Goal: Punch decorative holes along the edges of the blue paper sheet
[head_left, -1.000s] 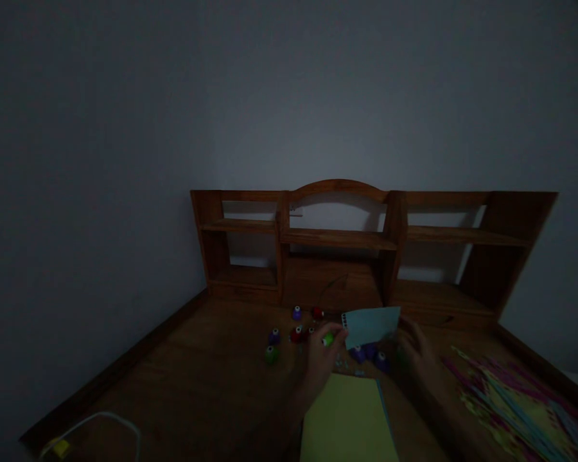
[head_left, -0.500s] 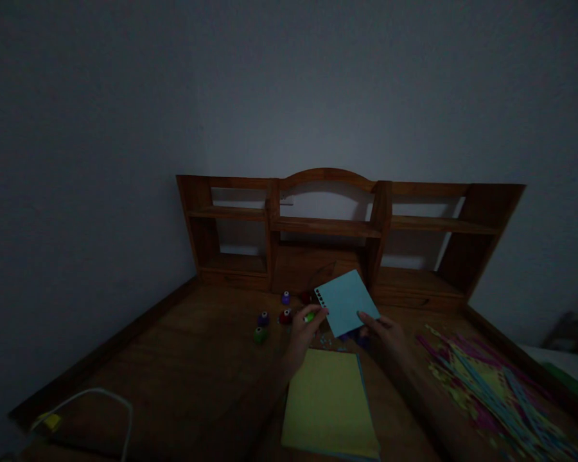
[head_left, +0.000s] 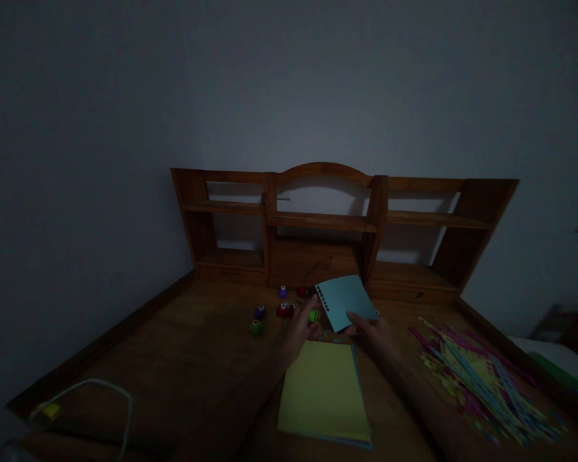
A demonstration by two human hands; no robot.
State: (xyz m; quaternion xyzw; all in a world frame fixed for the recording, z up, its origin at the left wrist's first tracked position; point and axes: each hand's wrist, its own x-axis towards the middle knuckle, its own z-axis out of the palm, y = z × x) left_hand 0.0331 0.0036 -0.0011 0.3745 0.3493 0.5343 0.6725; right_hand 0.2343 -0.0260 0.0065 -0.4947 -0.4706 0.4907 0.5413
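Observation:
A light blue sheet of paper (head_left: 347,298), with a row of punched shapes along its left edge, is tilted above the desk. My right hand (head_left: 368,327) grips its lower right part, thumb on top. Beside the punched edge is my left hand (head_left: 301,326), its fingers apart around a green craft punch (head_left: 313,315); dim light hides whether they touch it. More small punches stand to the left: a green one (head_left: 257,328), a dark blue one (head_left: 261,312), a red one (head_left: 282,310) and a purple one (head_left: 282,292).
A stack of paper with a yellow sheet on top (head_left: 322,391) lies in front of me. Coloured paper strips (head_left: 481,372) are heaped at the right. A wooden shelf unit (head_left: 322,221) stands along the back, and a white cable (head_left: 96,381) curves at the lower left.
My left hand's fingers have spread from their pinch at the paper's punched edge. The blue sheet has turned slightly, and my right hand has shifted a little left.

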